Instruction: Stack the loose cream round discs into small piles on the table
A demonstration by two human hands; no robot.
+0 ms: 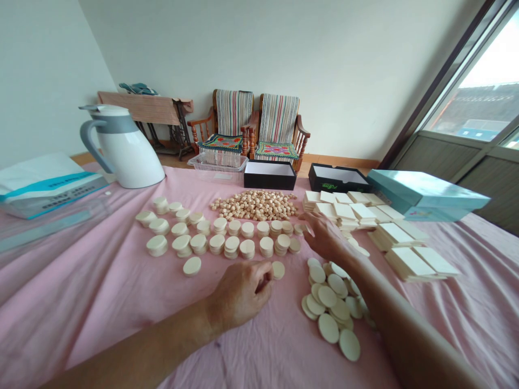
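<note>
My left hand (242,292) rests on the pink tablecloth (81,292), fingers curled, pinching a pale round wooden disc (278,269) at its edge. My right hand (322,235) reaches further out, its fingers closed on another small disc beside the short stacks of discs (227,237). A loose heap of round discs (332,305) lies under my right forearm. Behind the stacks sits a pile of small wooden cubes (255,205). Stacks of square pale tiles (365,216) lie to the right.
A white jug (121,151) stands at the back left beside a plastic-wrapped packet (40,183). A clear tub (219,165), two black boxes (270,175) and a teal box lid (425,194) line the far edge. Two wooden chairs stand beyond.
</note>
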